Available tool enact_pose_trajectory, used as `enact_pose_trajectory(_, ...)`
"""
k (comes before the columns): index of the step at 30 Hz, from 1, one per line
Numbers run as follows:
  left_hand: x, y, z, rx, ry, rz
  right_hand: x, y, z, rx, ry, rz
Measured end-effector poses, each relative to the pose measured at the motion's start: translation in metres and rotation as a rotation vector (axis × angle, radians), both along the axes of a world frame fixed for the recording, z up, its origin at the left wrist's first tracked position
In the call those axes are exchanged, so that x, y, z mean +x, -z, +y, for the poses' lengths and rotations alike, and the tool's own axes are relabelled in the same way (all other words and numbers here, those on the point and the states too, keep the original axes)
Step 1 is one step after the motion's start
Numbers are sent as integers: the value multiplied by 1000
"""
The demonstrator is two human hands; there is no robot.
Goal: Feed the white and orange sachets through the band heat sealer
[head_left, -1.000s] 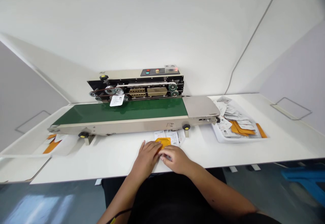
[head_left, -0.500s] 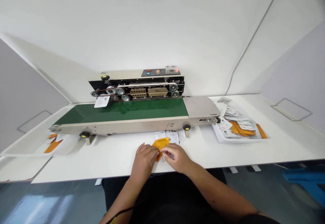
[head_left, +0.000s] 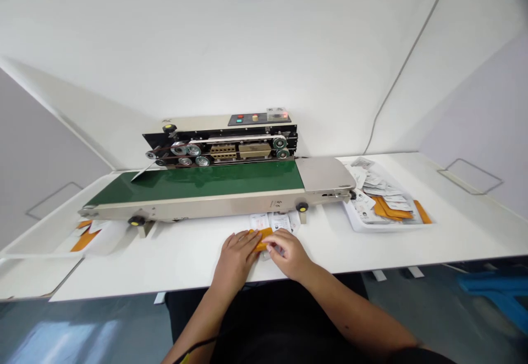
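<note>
A small orange packet (head_left: 266,233) is held low over the front of the table, between both hands. My left hand (head_left: 234,258) has its fingers pressed together across the packet's left part and covers much of it. On the other side, my right hand (head_left: 290,256) pinches the packet's right edge between thumb and fingers. White printed sachets (head_left: 280,221) lie on the table just beyond my hands, partly under the machine's front edge.
A band sealing machine (head_left: 223,154) with a green conveyor belt (head_left: 231,181) stands behind my hands. One white sachet (head_left: 142,172) tilts at the belt's left end. A white bin (head_left: 367,227) at right holds sachets and orange packets; another bin (head_left: 31,247) is at left.
The orange packet now shows less of itself, folded or turned flatter under my left fingers. On the machine, the white sachet has moved left and swung from facing me to nearly edge-on.
</note>
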State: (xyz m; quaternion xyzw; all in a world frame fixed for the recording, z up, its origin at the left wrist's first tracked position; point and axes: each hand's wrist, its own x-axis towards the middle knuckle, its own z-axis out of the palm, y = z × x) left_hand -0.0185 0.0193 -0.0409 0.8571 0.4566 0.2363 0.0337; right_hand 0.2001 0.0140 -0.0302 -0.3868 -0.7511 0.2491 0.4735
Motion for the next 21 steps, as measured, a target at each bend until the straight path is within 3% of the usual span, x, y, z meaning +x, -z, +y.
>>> enact_pose_trajectory(4, -5, 2, -4, 135, -62, -148, 3, 7, -1, -92, 91, 55)
enact_pose_trajectory(7, -8, 4, -7, 182, 22, -245, 4, 8, -3, -211, -68, 20)
enact_pose_trajectory(10, -8, 5, -10, 203, 149, -251, 4, 5, -4, -124, -192, -11)
enact_pose_trajectory(12, -8, 4, -13, 217, 182, -241, 3, 4, -3, -89, -164, 3)
enact_pose_trajectory(15, -9, 2, -18, 219, 210, -229, 1, 6, -2, -160, -64, 52)
enact_pose_trajectory(18, -11, -1, -19, 200, 91, -294, 1, 7, -3, -229, -66, 44)
enact_pose_trajectory(21, -12, -5, -15, 67, -99, -447, 0, 7, -4, -275, -131, -25)
